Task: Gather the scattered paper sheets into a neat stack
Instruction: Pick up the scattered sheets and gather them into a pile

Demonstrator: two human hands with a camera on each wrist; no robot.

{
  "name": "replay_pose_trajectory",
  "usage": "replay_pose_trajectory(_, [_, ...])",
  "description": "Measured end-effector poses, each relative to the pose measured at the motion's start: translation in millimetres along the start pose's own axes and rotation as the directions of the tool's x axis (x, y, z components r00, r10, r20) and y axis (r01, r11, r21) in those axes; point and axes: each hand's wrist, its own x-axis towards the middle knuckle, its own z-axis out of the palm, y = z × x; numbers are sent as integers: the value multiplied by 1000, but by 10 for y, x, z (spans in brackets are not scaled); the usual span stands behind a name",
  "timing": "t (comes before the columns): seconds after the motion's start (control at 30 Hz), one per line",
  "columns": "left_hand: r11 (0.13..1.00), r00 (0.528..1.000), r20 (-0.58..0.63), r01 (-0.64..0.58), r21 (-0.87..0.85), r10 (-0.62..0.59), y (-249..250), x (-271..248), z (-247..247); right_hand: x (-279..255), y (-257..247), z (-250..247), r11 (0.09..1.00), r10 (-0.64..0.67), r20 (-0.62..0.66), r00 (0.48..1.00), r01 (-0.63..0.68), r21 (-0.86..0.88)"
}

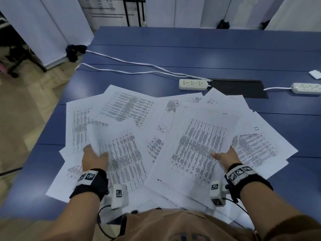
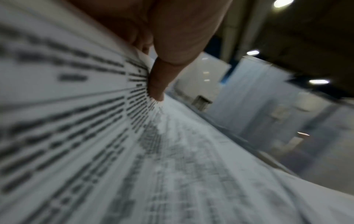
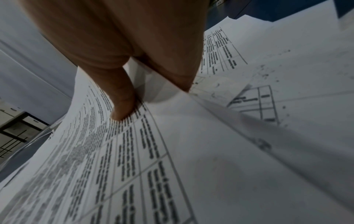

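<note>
Gripping sheets [image 1: 199,148] in my right hand [image 1: 225,158] and a curled sheet [image 1: 104,136] in my left hand [image 1: 93,159], I risk creasing; loose papers [image 1: 125,106] may slide off the table [image 1: 191,49].

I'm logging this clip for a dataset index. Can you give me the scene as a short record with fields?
surface: blue table
task items: printed paper sheets, spread out and overlapping, not yet stacked
left hand: pinches a sheet, thumb on top, its edge lifted
right hand: pinches the large tilted sheet, thumb on top
other items: two white power strips with cables, beyond the papers
stack status: not formed
</note>
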Motion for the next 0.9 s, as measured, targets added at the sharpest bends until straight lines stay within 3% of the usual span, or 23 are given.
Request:
replay_pose_trajectory(0.13, [951, 952, 57, -295, -91, 301, 610, -209, -57, 4, 11, 24, 1000, -7, 21, 1000, 7, -7])
replay_pose_trajectory(0.27, [787, 807, 90, -536, -305, 584, 1426, -657, -203, -38, 9, 29, 1000, -11, 16, 1000, 10, 10])
replay_pose_trajectory(0.33, [669, 712, 162, -521, -530, 683, 1722, -920, -261, -55, 29, 26, 998, 13, 55, 998, -16, 66])
replay_pose_trajectory(0.4, [576, 638, 252, -369, -729, 727, 1886, -1078, -261, -76, 49, 17, 990, 19, 106, 994, -33, 135])
replay_pose_trajectory(0.47, [530, 583, 334, -203, -823, 741, 1957, -1124, -181, -117, 3, 1, 987, 21, 119, 993, -39, 158])
replay_pose_trajectory(0.53, [559, 581, 436, -39, -828, 687, 1915, -1080, -7, -126, -14, -62, 981, -30, 175, 984, -4, 192])
replay_pose_trajectory(0.63, [746, 585, 614, 23, -665, 529, 1654, -865, 399, -212, -110, -107, 976, -43, 238, 970, -9, 215])
replay_pose_trajectory(0.73, [937, 606, 715, -225, -267, 349, 1296, -686, 771, -262, -108, -126, 978, 9, 242, 970, -59, 199])
replay_pose_trajectory(0.83, [946, 666, 704, -323, -28, 248, 1024, -703, 1012, -129, 36, -173, 923, 179, 234, 956, -245, 296])
replay_pose_trajectory(0.9, [929, 676, 698, -368, 44, 234, 901, -770, 1132, -203, -2, -187, 920, 156, 302, 940, -250, 301])
